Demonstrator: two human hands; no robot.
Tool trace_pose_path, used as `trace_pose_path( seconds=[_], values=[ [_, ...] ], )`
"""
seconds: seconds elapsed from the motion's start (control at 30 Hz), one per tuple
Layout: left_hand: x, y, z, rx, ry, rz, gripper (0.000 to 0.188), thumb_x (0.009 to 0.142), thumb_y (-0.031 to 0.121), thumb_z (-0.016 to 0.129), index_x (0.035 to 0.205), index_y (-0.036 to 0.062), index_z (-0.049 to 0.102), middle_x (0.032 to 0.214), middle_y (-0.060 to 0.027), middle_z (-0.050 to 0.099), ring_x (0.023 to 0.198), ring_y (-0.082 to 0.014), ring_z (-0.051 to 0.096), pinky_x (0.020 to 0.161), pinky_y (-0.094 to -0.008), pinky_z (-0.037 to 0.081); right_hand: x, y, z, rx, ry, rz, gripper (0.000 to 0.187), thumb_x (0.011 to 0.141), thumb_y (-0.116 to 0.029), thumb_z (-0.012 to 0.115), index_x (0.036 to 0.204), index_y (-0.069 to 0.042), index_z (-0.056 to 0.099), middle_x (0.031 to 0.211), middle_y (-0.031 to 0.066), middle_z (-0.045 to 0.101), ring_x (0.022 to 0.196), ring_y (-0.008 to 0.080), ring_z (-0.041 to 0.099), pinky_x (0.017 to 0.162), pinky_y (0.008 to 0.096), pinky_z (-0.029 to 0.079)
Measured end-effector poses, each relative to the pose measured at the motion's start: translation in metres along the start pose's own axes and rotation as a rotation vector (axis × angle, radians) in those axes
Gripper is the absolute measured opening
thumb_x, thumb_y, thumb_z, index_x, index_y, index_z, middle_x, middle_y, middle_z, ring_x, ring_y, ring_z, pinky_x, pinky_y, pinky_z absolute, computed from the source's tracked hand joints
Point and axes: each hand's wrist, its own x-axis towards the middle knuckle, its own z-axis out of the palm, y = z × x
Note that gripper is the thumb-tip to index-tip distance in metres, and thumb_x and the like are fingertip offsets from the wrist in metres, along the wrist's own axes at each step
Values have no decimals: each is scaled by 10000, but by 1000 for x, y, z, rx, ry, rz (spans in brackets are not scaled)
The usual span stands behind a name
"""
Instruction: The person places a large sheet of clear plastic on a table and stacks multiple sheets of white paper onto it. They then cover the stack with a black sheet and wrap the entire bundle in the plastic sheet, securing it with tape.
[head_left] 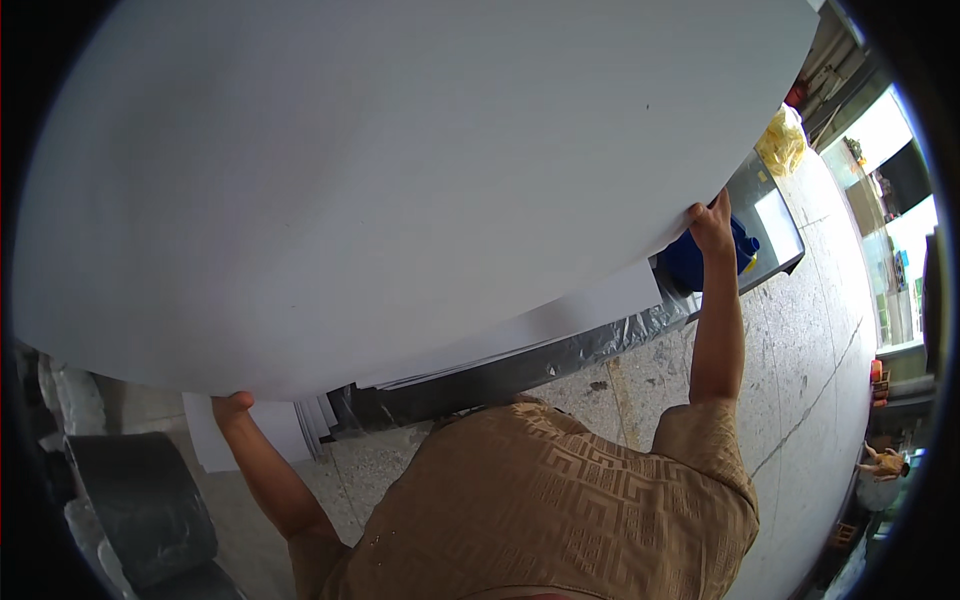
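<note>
A large white sheet spans most of the head view, bowed by the lens, its near edge towards me. My left hand grips that edge at the lower left, thumb on top and fingers hidden beneath. At the right, my right hand pinches the same edge, with its thumb showing. Under the raised sheet, a stack of white sheets lies on a table covered partly with dark plastic film. Beside my right forearm stands a blue plastic jug, partly hidden by the arm and the sheet.
A crumpled yellow plastic bag lies past the grey tabletop's far right end. More white sheets stick out below my left hand. A dark curved roll stands at the lower left. Far right, a person is near large windows.
</note>
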Motion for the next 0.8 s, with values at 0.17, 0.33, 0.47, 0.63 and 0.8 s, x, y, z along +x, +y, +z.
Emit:
trace_pose_path(
  seconds=[0.17,0.33,0.47,0.63,0.8],
  values=[
    [14,-6,45,-204,-4,70,1025,650,737,635,1381,67,379,1343,-62,467,1232,-243,447,1018,-403,388,-21,42,-54,275,-81,145,1214,509,-760,727,1349,36,356,1256,137,524,1173,260,513,978,394,425],
    [16,20,93,-681,224,88,1007,695,737,587,1431,102,326,1405,-45,426,1297,-236,397,1065,-403,352,-32,66,-70,414,-131,98,1094,621,-806,559,1388,-52,358,1296,76,512,1203,245,494,993,417,420],
    [13,21,105,-686,223,165,933,763,727,513,1426,97,332,1406,-44,427,1288,-231,412,1059,-397,358,-37,92,-69,414,-113,200,1111,618,-820,555,1378,-32,370,1318,64,497,1236,218,454,1028,411,375],
    [20,15,111,-519,132,166,906,794,723,470,1422,85,333,1406,-44,428,1281,-220,423,1051,-392,365,-2,43,-112,617,-289,172,1161,643,-900,373,1393,-14,364,1377,97,460,1273,235,419,1056,393,331],
    [10,10,105,-549,44,246,912,803,721,456,1436,83,305,1418,-50,414,1293,-221,410,1059,-398,355,57,-181,-19,-536,-39,-525,1251,635,-945,203,1470,-14,208,1525,187,209,1430,283,141,1144,476,41]
  ],
)
